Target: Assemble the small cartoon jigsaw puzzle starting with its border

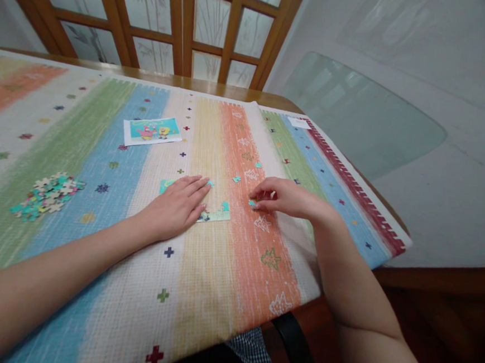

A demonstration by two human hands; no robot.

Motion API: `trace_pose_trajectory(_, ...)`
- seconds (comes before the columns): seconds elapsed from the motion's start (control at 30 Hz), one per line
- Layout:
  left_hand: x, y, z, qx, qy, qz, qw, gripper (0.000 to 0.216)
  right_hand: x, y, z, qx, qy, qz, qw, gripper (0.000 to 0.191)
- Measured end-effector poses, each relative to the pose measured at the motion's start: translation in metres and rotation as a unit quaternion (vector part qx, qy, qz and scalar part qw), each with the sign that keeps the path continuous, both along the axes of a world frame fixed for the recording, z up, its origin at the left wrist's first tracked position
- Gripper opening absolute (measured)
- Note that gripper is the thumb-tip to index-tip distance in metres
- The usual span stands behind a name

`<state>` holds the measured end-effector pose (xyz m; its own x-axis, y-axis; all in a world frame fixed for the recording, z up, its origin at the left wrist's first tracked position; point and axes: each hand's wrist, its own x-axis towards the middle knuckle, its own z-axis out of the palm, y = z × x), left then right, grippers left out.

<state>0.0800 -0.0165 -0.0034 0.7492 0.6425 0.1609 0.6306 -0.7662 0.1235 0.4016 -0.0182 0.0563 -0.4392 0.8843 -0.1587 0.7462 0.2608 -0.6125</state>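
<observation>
My left hand [178, 204] lies flat, fingers stretched out, on a partly joined block of teal jigsaw pieces [217, 214] in the middle of the striped cloth [201, 279]. My right hand [281, 197] is curled to the right of it, fingertips pinched on a small teal puzzle piece [252, 203] touching the cloth. A few loose teal pieces [236, 178] lie just beyond the two hands.
A heap of loose puzzle pieces [47, 194] sits at the left. A reference picture card [152, 130] lies further back. A small white card [298, 122] is near the far right corner. The table edge [354, 173] runs along the right, with floor beyond.
</observation>
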Motion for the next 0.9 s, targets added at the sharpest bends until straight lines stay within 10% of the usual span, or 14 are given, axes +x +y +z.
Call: trace_pose_trajectory(0.9,0.0,0.0012,-0.0008,-0.015,-0.013,0.005,1.0,0.055,-0.0058,0.0051,-0.0052,-0.181,0.169,-0.11,0.962,0.027)
